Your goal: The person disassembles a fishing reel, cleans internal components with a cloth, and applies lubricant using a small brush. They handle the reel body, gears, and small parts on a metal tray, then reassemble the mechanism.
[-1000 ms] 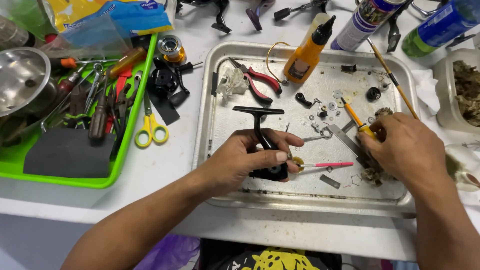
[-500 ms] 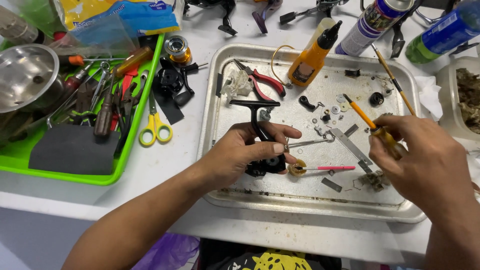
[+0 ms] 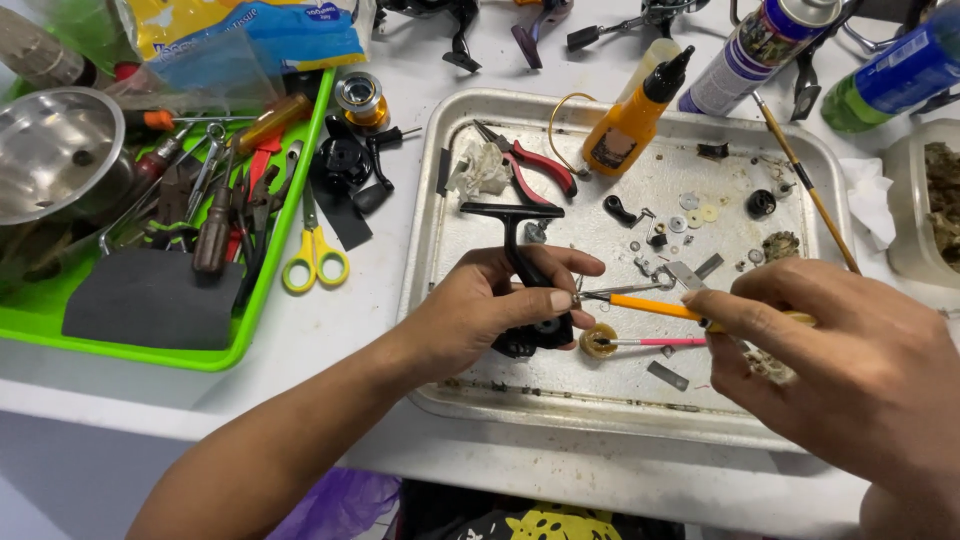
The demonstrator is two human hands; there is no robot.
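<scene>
Two hands over metal tray (image 3: 440,180). Left hand (image 3: 490,310) grips black reel body (image 3: 530,300) above tray's front. Right hand (image 3: 840,360) pinches orange-handled tool (image 3: 650,307), tip touching reel.

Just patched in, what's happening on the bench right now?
A person works over a metal tray. The left hand grips a black reel body with a T-shaped foot. The right hand points an orange-handled tool at it. Small washers and parts, red pliers and an orange oil bottle lie on the tray.
</scene>
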